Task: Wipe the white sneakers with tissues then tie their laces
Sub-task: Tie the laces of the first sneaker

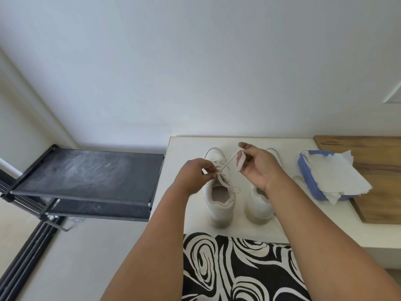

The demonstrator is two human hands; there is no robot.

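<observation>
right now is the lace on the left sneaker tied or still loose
Loose: the left hand pinches the lace at the left sneaker, the right hand pulls one end taut; no finished bow shows.

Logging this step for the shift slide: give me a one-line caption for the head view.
Left hand pinches the left sneaker's laces; right hand pulls one lace end taut.

Two white sneakers side by side at centre frame on a pale table, toes pointing to the top of the frame, soles down. Laces of the left-of-frame shoe loose, one strand drawn taut up and to the right. Just right of centre, a blue tissue pack with white tissues spilling across its top.
</observation>
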